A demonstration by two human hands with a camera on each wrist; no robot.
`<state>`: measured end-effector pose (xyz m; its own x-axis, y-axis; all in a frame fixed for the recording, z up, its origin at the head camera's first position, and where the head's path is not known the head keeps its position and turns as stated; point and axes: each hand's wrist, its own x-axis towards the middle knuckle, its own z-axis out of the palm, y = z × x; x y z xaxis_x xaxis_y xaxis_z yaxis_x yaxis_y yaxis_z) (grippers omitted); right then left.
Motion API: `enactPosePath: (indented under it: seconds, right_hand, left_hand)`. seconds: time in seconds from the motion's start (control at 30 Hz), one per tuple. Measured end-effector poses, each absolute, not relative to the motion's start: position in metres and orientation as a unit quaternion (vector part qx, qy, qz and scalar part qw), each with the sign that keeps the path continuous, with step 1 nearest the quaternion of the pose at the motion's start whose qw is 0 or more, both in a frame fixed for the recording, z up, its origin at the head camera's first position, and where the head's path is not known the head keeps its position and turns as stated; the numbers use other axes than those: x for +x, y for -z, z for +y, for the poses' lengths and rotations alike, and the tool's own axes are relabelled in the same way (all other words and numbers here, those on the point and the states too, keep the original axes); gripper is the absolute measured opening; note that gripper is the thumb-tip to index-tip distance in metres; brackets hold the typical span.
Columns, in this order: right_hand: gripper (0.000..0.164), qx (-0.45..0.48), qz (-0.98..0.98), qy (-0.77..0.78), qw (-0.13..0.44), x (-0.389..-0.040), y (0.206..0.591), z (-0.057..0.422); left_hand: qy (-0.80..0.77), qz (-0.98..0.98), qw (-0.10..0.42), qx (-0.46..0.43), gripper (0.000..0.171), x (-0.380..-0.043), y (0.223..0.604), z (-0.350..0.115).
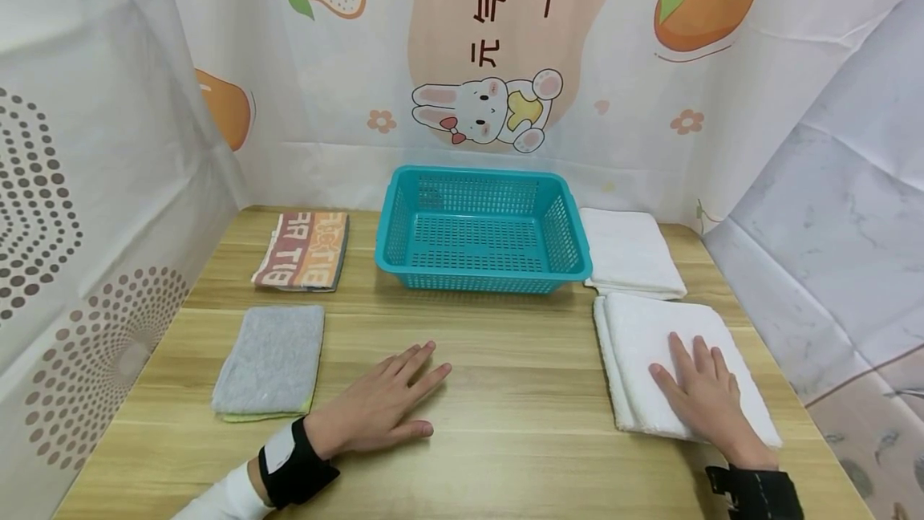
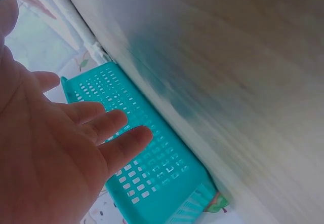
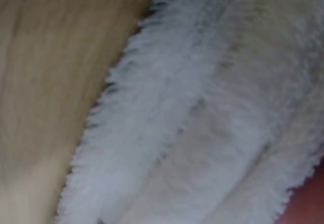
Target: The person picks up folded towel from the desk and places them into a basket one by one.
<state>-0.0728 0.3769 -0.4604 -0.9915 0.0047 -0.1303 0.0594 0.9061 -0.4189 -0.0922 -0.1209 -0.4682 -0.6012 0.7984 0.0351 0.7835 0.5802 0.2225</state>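
My right hand (image 1: 702,392) rests on a thick folded white towel (image 1: 664,327) at the right of the table, its fingers spread over the top. In the right wrist view, the fluffy layered edge of that towel (image 3: 147,107) fills most of the picture. My left hand (image 1: 378,404) is over the middle-left of the table, palm down, with fingers stretched out and nothing held. The left wrist view shows its palm (image 2: 45,148) and straight fingers in front of the teal basket (image 2: 147,203). Nearest to it on the left lies a folded grey cloth (image 1: 274,359) with a yellow-green lower edge.
A teal perforated plastic basket (image 1: 472,281) stands at the back centre of the wooden table (image 1: 505,400). Beside it on the right is another folded white towel (image 1: 628,247). A folded orange and pink patterned cloth (image 1: 303,251) lies back left. Printed curtains (image 1: 339,103) enclose the table.
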Motion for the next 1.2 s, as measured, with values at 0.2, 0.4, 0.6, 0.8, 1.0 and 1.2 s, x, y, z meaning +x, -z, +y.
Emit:
enactPosePath:
  seconds: [0.2, 0.4, 0.6, 0.8, 1.0, 1.2]
  right_hand:
    - [0.075, 0.016, 0.976, 0.208, 0.065, -0.0732, 0.4612, 0.3765]
    - [0.076, 0.016, 0.976, 0.204, 0.070, -0.0740, 0.4605, 0.3761]
    - [0.076, 0.018, 0.977, 0.200, 0.077, -0.0741, 0.4590, 0.3764]
    - [0.076, 0.019, 0.978, 0.195, 0.073, -0.0742, 0.4628, 0.3755]
    - [0.077, 0.019, 0.979, 0.191, 0.070, -0.0742, 0.4648, 0.3734]
    - [0.077, 0.021, 0.980, 0.187, 0.071, -0.0738, 0.4649, 0.3717]
  left_hand:
    - [-0.112, 0.888, 0.037, 0.445, 0.076, -0.0919, 0.4683, -0.1206]
    - [-0.110, 0.889, 0.038, 0.443, 0.075, -0.0924, 0.4680, -0.1203]
    - [-0.108, 0.889, 0.040, 0.443, 0.075, -0.0923, 0.4681, -0.1201]
    - [-0.106, 0.888, 0.031, 0.447, 0.075, -0.0920, 0.4694, -0.1199]
    - [-0.112, 0.886, 0.027, 0.448, 0.075, -0.0921, 0.4708, -0.1193]
    - [-0.116, 0.887, 0.032, 0.446, 0.076, -0.0928, 0.4719, -0.1195]
